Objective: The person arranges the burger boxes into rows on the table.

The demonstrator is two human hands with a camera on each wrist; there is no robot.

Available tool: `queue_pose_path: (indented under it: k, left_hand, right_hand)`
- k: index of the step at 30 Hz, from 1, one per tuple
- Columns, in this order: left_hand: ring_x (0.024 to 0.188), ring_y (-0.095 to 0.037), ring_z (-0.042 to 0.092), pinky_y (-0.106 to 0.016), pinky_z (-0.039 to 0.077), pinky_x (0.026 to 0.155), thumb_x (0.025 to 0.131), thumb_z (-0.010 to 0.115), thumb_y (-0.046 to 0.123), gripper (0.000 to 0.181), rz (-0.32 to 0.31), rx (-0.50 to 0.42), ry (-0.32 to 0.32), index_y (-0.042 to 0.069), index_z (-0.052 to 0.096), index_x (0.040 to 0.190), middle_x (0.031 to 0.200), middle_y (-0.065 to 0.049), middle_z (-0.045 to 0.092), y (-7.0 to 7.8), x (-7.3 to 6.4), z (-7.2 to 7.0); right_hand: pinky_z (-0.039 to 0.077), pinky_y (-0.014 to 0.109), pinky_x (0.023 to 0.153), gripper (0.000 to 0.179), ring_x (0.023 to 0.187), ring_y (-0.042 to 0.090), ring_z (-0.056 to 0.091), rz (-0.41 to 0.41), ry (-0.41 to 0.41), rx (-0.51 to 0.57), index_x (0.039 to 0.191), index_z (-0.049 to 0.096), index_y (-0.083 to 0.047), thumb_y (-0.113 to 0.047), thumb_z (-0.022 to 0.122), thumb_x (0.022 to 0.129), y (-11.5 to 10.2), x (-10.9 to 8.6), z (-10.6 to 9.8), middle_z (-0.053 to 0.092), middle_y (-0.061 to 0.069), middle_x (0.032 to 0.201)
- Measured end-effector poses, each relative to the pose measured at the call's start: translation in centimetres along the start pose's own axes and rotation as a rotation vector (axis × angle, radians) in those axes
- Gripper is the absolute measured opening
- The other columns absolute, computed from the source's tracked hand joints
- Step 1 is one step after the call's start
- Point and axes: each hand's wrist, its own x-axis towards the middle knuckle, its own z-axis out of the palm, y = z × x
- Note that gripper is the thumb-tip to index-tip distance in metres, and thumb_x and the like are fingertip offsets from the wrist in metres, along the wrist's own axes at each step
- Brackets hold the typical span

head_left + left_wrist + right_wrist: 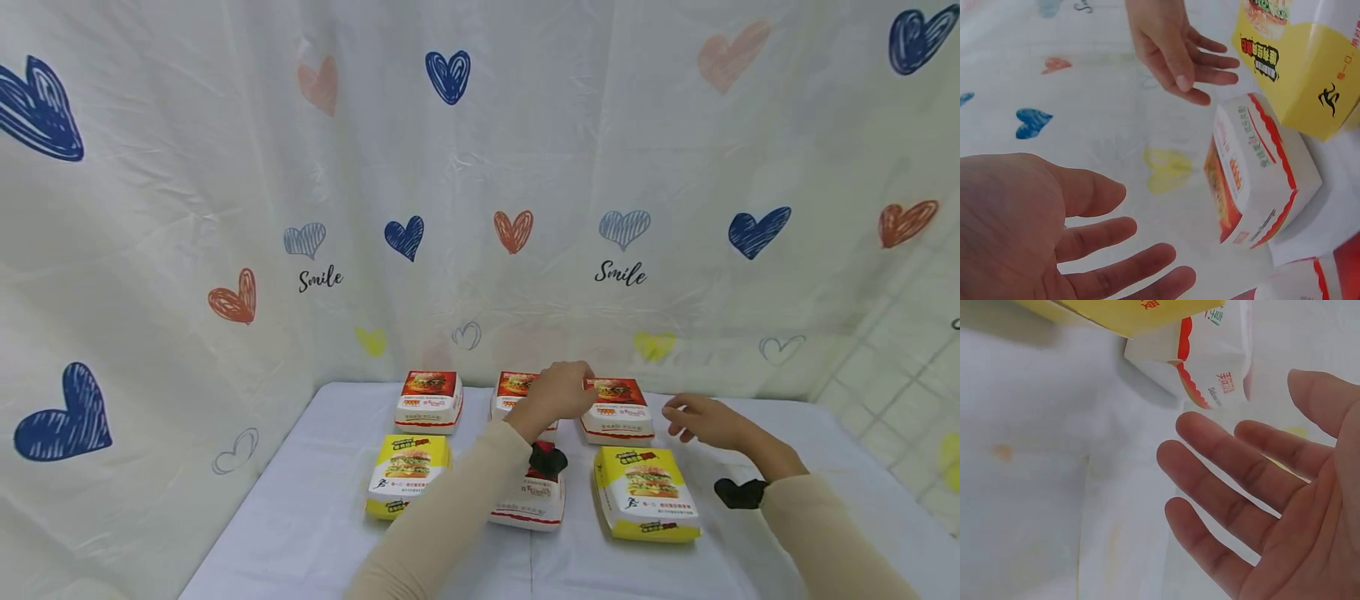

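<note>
My left hand is above the gap between two red-and-white burger boxes in the back row, its fingers pointing toward the right-hand box. In the left wrist view, that hand has its fingers spread and holds nothing, apart from the box. To the right of the same box is my right hand, fingers relaxed. The right wrist view shows this hand with separated fingers and a bare palm, near the box's side. The left arm partly covers the middle boxes.
A further red-and-white box stands back left. In front are a yellow-and-white burger box at left, a red-and-white one in the middle, and a yellow-and-white one at right. A heart-printed curtain hangs behind the white-covered table.
</note>
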Motion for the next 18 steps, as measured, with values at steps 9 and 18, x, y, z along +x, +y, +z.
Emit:
queue_pose_path:
  k: [9,18]
  left_hand:
    - [0.071,-0.009,0.058,-0.023,0.046,0.057,0.102,0.059,0.028,0.027,0.157,0.001,0.074,0.021,0.068,0.127,0.102,0.003,0.069,-3.5,-3.9,-4.4]
    - [0.082,-0.012,0.064,-0.025,0.051,0.064,0.102,0.06,0.032,0.026,0.127,-0.002,0.238,0.02,0.069,0.122,0.105,0.001,0.073,-8.7,-7.3,-7.6]
  right_hand:
    - [0.056,0.04,0.076,0.044,0.091,0.026,0.07,-0.065,0.1,-0.051,0.124,0.057,0.004,-0.036,0.051,0.108,0.2,-2.0,0.1,0.072,0.011,0.1]
    - [0.052,0.033,0.069,0.035,0.087,0.02,0.065,-0.097,0.194,-0.132,0.118,0.061,-0.003,-0.036,0.056,0.105,0.0,-4.3,0.4,0.072,0.005,0.098]
